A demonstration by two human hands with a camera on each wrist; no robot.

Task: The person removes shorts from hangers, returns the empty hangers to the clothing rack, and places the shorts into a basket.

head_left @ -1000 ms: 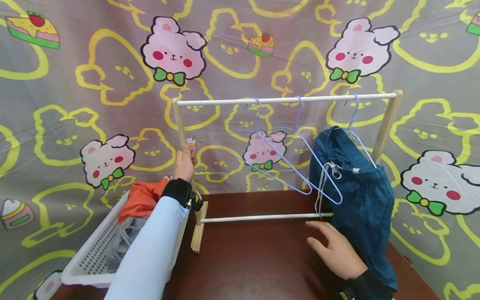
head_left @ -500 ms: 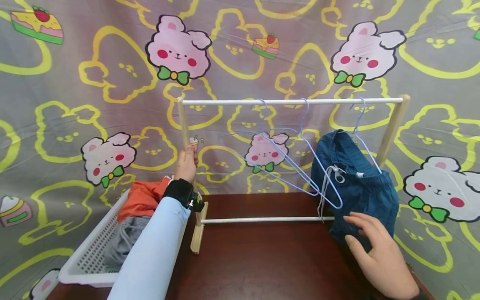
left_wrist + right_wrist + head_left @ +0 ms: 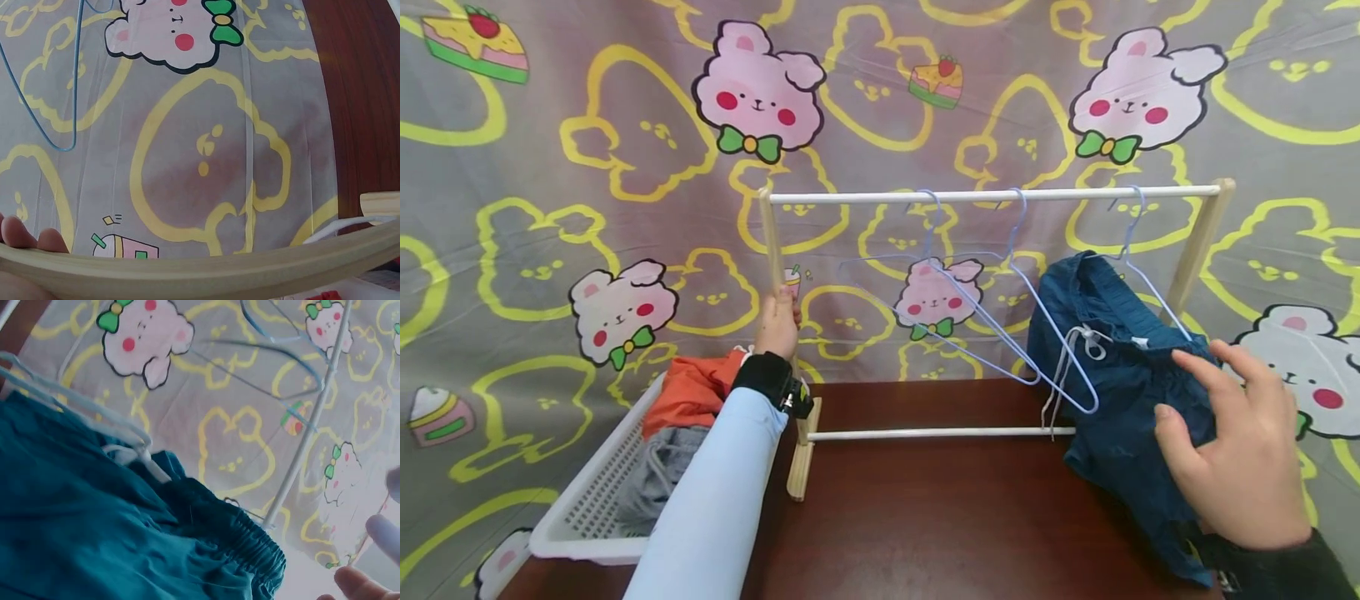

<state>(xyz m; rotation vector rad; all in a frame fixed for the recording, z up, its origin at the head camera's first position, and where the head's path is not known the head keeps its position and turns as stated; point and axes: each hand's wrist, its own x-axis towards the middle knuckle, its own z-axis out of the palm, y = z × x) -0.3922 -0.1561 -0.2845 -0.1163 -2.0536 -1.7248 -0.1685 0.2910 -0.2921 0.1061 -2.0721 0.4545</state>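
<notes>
My left hand (image 3: 777,323) grips the left wooden upright (image 3: 772,242) of a small clothes rack. In the left wrist view, fingertips (image 3: 51,240) show around that upright (image 3: 206,277). A pair of dark blue drawstring shorts (image 3: 1120,375) hangs from a light-blue hanger (image 3: 1159,298) at the right end of the white top rail (image 3: 880,197). My right hand (image 3: 1243,454) is beside the waistband's right side, fingers spread and holding nothing. The right wrist view shows the shorts' gathered waistband (image 3: 250,540) and white drawstring (image 3: 142,450), with fingertips (image 3: 356,584) apart from the cloth.
Two bare light-blue hangers hang left of the shorts, one being the middle hanger (image 3: 1052,328). A white basket (image 3: 576,546) with orange clothing (image 3: 688,392) and grey clothing (image 3: 658,475) stands at left. The brown table (image 3: 925,517) meets a patterned curtain (image 3: 850,92) behind.
My right hand has moved right and up, from low in front of the shorts to beside their waistband. The left hand keeps its grip on the upright. The bare hangers have swung slightly.
</notes>
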